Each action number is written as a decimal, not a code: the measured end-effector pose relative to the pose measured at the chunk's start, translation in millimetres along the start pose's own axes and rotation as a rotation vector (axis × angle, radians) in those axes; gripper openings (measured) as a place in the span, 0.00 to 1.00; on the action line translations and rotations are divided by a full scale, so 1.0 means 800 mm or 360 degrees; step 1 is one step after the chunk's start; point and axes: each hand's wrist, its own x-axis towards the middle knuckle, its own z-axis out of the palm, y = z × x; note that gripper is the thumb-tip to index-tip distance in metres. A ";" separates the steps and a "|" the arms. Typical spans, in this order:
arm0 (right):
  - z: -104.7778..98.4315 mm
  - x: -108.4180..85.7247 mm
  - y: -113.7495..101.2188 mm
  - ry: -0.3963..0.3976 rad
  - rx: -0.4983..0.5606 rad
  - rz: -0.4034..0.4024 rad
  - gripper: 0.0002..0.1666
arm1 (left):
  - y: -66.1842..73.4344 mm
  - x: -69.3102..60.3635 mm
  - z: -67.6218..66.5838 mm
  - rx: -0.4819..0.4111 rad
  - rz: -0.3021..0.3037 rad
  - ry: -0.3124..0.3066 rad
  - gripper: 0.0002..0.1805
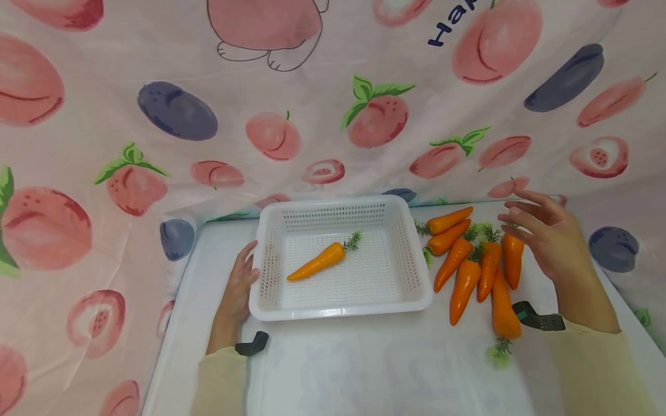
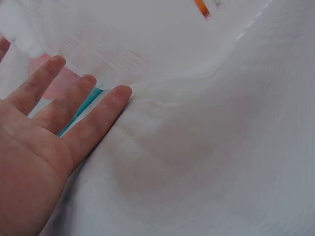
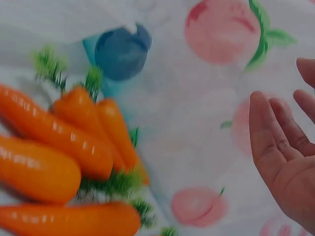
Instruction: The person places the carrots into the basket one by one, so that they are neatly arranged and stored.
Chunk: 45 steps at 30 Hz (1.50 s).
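One orange carrot (image 1: 318,262) with a green tuft lies in a white perforated basket (image 1: 340,312). My left hand (image 1: 240,284) is at the basket's left side, fingers extended along its wall; in the left wrist view the fingers of that hand (image 2: 49,123) are spread near the basket wall (image 2: 123,54). Over the right end of a pile of carrots (image 1: 465,289), my right hand (image 1: 551,237) is raised with fingers loosely bent and nothing in them. The right wrist view shows this hand (image 3: 288,157) apart from the carrots (image 3: 39,172).
Several carrots with green tufts lie right of the basket on a white table (image 1: 374,370); the lowest one (image 1: 503,309) has its tuft toward the front. Behind and at the sides hangs a pink cloth (image 1: 312,86) printed with fruit.
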 end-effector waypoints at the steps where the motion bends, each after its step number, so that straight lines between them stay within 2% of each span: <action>1: -0.006 0.000 0.003 0.0026 0.0002 0.0019 0.30 | 0.000 0.000 0.000 -0.0001 -0.0002 0.0002 0.37; 7: -0.042 0.002 0.025 0.0224 -0.0073 0.0178 0.31 | -0.002 -0.002 -0.002 -0.0017 -0.0004 0.0020 0.38; 10: -0.058 0.004 0.038 0.0373 -0.0122 0.0319 0.34 | -0.003 -0.003 -0.002 -0.0027 -0.0002 0.0018 0.38; 15: -0.082 0.008 0.060 0.0619 -0.0197 0.0571 0.45 | -0.004 -0.003 -0.004 -0.0006 -0.0003 0.0000 0.37; 19: -0.099 0.010 0.077 0.0765 -0.0289 0.0763 0.51 | -0.006 -0.002 -0.004 -0.0015 0.0007 -0.0024 0.37; 23: -0.113 0.011 0.092 0.0860 -0.0335 0.0953 0.58 | -0.006 0.000 -0.003 -0.0028 0.0020 -0.0055 0.37; 26: -0.117 0.011 0.099 0.0886 -0.0362 0.1046 0.62 | -0.005 0.000 -0.003 -0.0031 0.0028 -0.0066 0.36; 29: -0.118 0.014 0.105 0.0894 -0.0365 0.1081 0.61 | -0.003 0.000 -0.003 -0.0041 0.0022 -0.0056 0.37; 35: -0.126 0.020 0.121 0.0843 -0.0254 0.0980 0.57 | 0.000 -0.001 -0.004 -0.0047 0.0017 -0.0037 0.38; 40: -0.128 0.027 0.127 0.0804 -0.0243 0.0934 0.55 | 0.001 -0.001 -0.004 -0.0063 0.0033 -0.0035 0.38; 45: -0.133 0.028 0.130 0.0768 -0.0061 0.0828 0.55 | 0.001 -0.001 -0.001 -0.0055 0.0018 -0.0034 0.37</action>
